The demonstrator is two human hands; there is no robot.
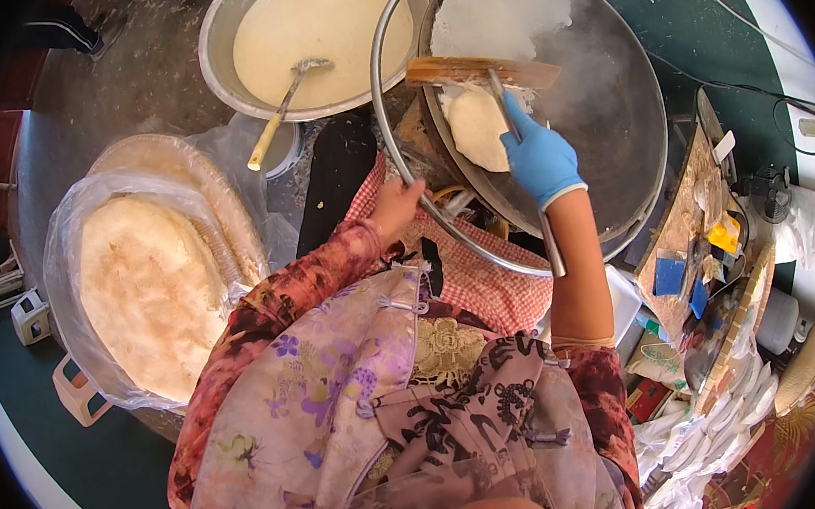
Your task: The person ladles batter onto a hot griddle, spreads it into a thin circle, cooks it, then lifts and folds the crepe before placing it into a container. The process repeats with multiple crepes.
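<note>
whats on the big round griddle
A thin whitish layer shows on the griddle beyond the wooden spreader, and a cream-coloured patch on its near side. Whatever lies directly beneath the spreader and the blue-gloved right hand is covered and cannot be seen.

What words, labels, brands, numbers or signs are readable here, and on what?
Pink cloth on the wearer's chest: black letter-like print, broken by folds; no whole word reads clearly.
Red packet at right: any marks too small to read.
Batter basin, griddle, wooden spreader: none visible.
</note>
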